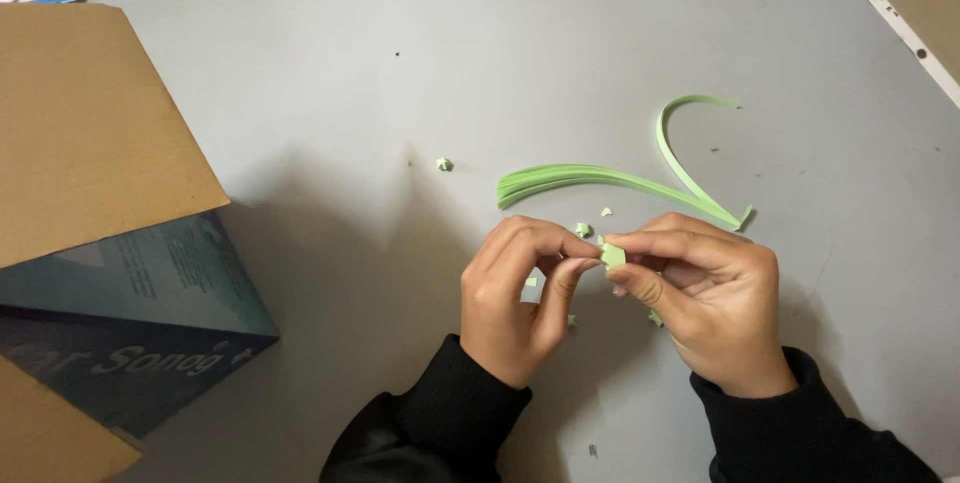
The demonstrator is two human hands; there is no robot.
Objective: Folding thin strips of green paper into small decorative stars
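Head view is showing both hands meeting over the grey worktop (330,93). The left hand (515,298) and right hand (705,298) are pinching a small folded green paper piece (613,256) between fingertips, probably to keep its creases tight. Just beyond them, a bundle of green strips (580,178) is lying within reach, with tiny green scraps (444,164) scattered about. A cardboard box (90,123) is sitting well apart at the left.

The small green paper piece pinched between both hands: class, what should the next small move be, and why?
Probably press its edges in with the fingertips: the left hand and right hand both pinch the small green paper piece, flat-looking, above the grey table, with the green strips lying apart behind.
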